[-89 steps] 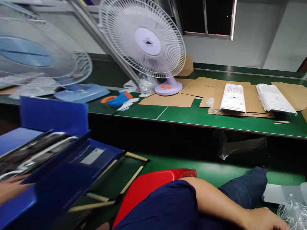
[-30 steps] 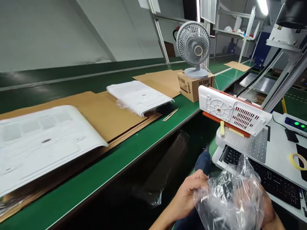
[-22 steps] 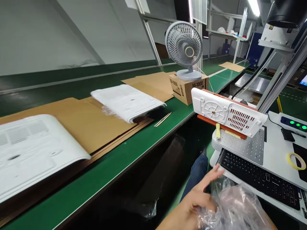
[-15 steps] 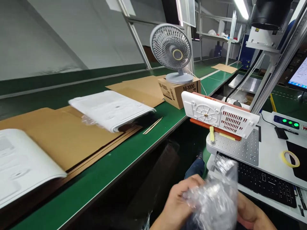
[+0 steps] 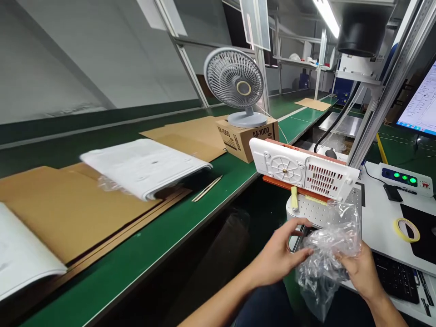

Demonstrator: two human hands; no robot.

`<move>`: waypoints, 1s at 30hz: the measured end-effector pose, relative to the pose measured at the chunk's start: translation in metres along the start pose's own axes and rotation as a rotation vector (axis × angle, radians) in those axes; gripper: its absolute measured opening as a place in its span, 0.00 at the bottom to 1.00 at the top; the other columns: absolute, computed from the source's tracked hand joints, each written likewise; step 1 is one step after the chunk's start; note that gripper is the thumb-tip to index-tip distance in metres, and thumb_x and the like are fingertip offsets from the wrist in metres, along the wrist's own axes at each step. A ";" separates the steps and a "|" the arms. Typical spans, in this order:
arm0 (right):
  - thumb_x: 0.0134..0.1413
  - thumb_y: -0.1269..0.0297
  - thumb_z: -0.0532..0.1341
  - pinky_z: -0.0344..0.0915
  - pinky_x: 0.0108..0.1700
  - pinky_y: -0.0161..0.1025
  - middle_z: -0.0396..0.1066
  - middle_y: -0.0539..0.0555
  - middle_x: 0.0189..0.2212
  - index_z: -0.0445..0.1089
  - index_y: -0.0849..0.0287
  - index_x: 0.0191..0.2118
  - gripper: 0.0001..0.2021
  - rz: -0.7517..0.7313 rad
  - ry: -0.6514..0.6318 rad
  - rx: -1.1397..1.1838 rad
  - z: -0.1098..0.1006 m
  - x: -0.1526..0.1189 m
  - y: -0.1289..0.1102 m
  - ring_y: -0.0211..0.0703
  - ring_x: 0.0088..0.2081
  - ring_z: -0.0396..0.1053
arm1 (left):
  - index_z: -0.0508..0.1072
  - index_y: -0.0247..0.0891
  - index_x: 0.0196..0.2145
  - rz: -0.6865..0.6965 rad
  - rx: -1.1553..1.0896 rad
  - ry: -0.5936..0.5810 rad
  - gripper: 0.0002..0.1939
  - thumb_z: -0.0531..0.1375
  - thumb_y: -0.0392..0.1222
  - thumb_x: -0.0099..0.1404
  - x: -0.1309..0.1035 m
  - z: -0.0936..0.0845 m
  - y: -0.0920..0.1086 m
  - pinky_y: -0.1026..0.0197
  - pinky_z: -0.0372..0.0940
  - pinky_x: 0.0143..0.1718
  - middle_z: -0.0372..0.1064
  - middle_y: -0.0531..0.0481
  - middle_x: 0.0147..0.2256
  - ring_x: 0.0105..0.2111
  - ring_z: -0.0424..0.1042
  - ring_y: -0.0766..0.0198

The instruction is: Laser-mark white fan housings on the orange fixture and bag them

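A person's left hand [image 5: 281, 254] is parting its thumb from its fingers at the near edge of a crumpled clear bag [image 5: 327, 250], the thumb tip touching the plastic, while the right hand [image 5: 361, 272] is gripping the other side, its thumb pressing on the plastic and its fingers partly hidden by it. The bag is hanging between the hands, above the person's lap and in front of the metal plate [image 5: 344, 210], its lower end drooping to a point.

Just beyond, a white vented panel [image 5: 303, 169] is leaning over the perforated plate, with orange-red material showing behind and below it and a yellow clip [image 5: 294, 199] sitting at its lower edge. To the right, a keyboard [image 5: 397, 277] is lying partly under the white desktop [image 5: 381, 227], where a roll of yellow tape [image 5: 406, 230] is resting by a black mat [image 5: 424, 240]. Farther back, a control box [image 5: 405, 178] is showing three green lights, and a monitor [image 5: 418, 102] is glowing at the edge of view.

On the left, a green bench [image 5: 139, 247] is bearing cardboard [image 5: 85, 204], two white covers [image 5: 146, 165] and a pair of thin sticks [image 5: 207, 188]. One cover is running out of view. Behind them, a grey fan [image 5: 235, 81] is standing upright on a carton [image 5: 247, 138] marked M-1000.
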State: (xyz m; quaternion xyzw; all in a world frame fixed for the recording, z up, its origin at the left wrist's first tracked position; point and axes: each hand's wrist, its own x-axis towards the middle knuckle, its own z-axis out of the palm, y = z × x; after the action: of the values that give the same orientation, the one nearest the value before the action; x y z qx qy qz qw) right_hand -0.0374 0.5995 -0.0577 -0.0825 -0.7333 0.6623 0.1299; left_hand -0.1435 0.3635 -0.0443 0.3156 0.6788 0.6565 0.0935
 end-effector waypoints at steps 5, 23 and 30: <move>0.51 0.45 0.80 0.75 0.55 0.50 0.82 0.61 0.46 0.79 0.59 0.50 0.28 0.003 0.129 -0.195 -0.053 0.030 0.001 0.61 0.48 0.80 | 0.76 0.41 0.50 -0.086 0.036 0.328 0.27 0.74 0.56 0.60 0.056 -0.093 -0.044 0.39 0.71 0.61 0.76 0.39 0.55 0.59 0.75 0.41; 0.53 0.42 0.69 0.73 0.59 0.56 0.80 0.65 0.54 0.73 0.60 0.60 0.35 -0.247 0.331 -0.456 -0.047 0.186 0.035 0.63 0.54 0.78 | 0.68 0.35 0.61 -0.038 0.128 0.580 0.52 0.82 0.55 0.44 0.200 -0.237 -0.129 0.44 0.73 0.57 0.74 0.36 0.57 0.55 0.74 0.44; 0.50 0.45 0.67 0.74 0.54 0.59 0.82 0.65 0.48 0.80 0.59 0.49 0.27 -0.237 0.429 -0.522 -0.039 0.193 0.037 0.69 0.51 0.79 | 0.70 0.38 0.56 -0.085 0.193 0.584 0.48 0.82 0.57 0.44 0.203 -0.242 -0.133 0.46 0.74 0.50 0.76 0.41 0.51 0.48 0.75 0.46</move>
State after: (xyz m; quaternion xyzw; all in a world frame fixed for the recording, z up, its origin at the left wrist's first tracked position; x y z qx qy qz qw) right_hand -0.2113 0.6973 -0.0749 -0.1647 -0.8383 0.4005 0.3313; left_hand -0.4745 0.2823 -0.0826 0.0922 0.7488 0.6474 -0.1084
